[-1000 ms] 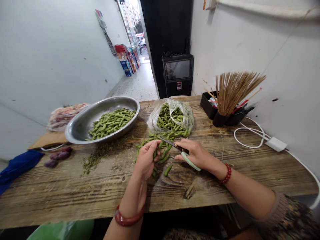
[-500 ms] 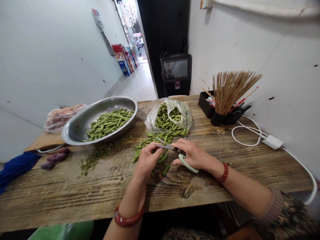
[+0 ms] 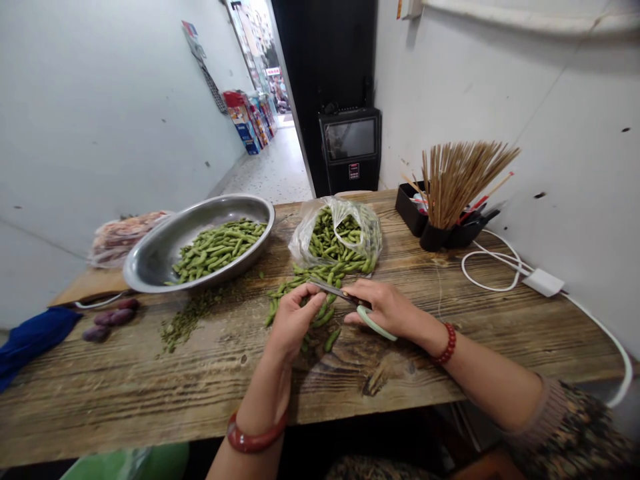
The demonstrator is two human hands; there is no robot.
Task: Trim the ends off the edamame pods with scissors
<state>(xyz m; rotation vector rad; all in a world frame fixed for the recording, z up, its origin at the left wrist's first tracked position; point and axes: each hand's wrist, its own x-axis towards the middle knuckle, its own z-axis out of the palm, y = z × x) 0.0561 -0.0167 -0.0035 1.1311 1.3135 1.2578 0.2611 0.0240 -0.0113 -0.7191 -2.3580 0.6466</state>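
Note:
My right hand [image 3: 384, 308] grips a pair of scissors [image 3: 376, 325] with pale green handles. Their blades point left, tips beside the fingertips of my left hand [image 3: 293, 323], and look closed or nearly so. Thumb and fingers of the left hand are pinched together; whatever they hold is hidden. Loose green edamame pods [image 3: 325, 317] lie under and behind both hands. Just beyond, a clear plastic bag [image 3: 301, 245] lies open, full of more pods. To the left stands a steel basin [image 3: 145, 272] with a heap of edamame pods [image 3: 220, 247] inside.
Green trimmings [image 3: 187, 321] are scattered before the basin. Several purple-red roundish items [image 3: 113, 317] and a blue cloth [image 3: 37, 340] lie at left, near a bagged item [image 3: 127, 237] on a wooden board [image 3: 83, 287]. At right are skewers [image 3: 457, 187] in a black holder and a white cable [image 3: 493, 290].
The scissor blades have come together from a spread position at the left fingertips. Both hands stay nearly in place. The view has shifted very slightly.

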